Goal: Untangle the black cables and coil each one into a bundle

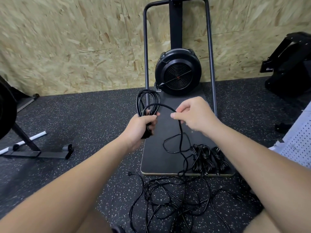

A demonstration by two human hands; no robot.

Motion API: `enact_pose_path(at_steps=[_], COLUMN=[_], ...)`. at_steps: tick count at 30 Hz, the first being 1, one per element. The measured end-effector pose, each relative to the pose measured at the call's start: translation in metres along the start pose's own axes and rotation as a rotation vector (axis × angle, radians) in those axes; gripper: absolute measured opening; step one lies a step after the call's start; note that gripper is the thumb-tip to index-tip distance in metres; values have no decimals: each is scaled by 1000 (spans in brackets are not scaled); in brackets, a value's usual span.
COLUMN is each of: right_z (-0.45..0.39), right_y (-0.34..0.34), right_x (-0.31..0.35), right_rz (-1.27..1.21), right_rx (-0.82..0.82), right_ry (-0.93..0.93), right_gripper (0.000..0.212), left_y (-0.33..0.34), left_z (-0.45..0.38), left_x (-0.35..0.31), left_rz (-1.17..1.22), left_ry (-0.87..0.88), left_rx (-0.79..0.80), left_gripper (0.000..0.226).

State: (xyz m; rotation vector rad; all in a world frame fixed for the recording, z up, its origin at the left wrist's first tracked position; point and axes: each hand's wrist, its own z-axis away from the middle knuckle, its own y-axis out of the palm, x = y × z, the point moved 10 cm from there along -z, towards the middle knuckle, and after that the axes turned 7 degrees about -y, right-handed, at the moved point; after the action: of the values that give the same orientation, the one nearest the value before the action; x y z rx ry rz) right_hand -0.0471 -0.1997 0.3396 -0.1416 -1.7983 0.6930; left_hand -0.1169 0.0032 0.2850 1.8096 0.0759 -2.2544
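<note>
Several loops of thin black cable gripped in left hand, standing up above its fingers. Right hand pinching the free run just beside, strand dropping toward tangled black cables on speckled rubber floor. Next loop likely laid leftward.

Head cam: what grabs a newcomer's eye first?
Centre frame, the left hand grips a half-wound coil of black cable while the right hand pinches its loose strand. Below lies a tangled heap of black cables on the speckled floor; three finished bundles rest on the black board.
</note>
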Motion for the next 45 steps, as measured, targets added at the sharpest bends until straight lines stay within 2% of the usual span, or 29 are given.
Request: enact_pose_path(at_steps=[3,5,7,9,11,15,19,22,26,29,31,33,35,36,38,40,42,45], right_z=[6,12,13,11,10,11,13,14,10,2,-1,11,33,39,36,24,17,18], right_y=[18,28,30,25,17,1,-20,-25,-18,-8,12,51,90,100,105,92,77,72], right_x=[18,28,30,27,24,29,48,52,41,23,10,8,5,1,-8,-11,-8,3], right_rz=[-326,-568,-719,-769,-728,-528,-71,4,-312,-499,-377,-295,-241,-156,-11,47,37,-7], right_rx=[146,197,160,68,-42,-213,-360,-386,-336,-251,-57,280,571,627,570,395,272,264], right_ry=[55,127,177,183,158,35,-213,-272,-198,-65,17,30,3,-12,-17,3,0,-33], right_gripper=[16,18,20,22,25,18,14,15,16,8,28,43,49,50,49,44,28,18], left_y=[4,11,19,28,40,51,52,57,52,37,29,25,21,18,11,2,-9,-27], left_z=[1,3,8,12,17,24,24,25,23,20,18,17,15,13,11,10,9,6], left_x=[-2,3,11,16,15,4,-7,-3,-10,-18,-22,-25,-26,-26,-29,-32,-36,-36], left_rz=[-120,-153,-106,-85,-113,-152,-231,-130,-159,-68,30,131,217,235,243,270,318,353], left_ry=[33,12,-61,-94,-46,42,91,27,81,109,113,111,106,112,135,153,167,171], left_rx=[60,126,160,171,208,232,211,281,260,174,139,125,106,86,43,-10,-64,-146], left_gripper=[31,37,52,67,59,15,15,16,17,18,19,18,18,18,17,15,14,13])
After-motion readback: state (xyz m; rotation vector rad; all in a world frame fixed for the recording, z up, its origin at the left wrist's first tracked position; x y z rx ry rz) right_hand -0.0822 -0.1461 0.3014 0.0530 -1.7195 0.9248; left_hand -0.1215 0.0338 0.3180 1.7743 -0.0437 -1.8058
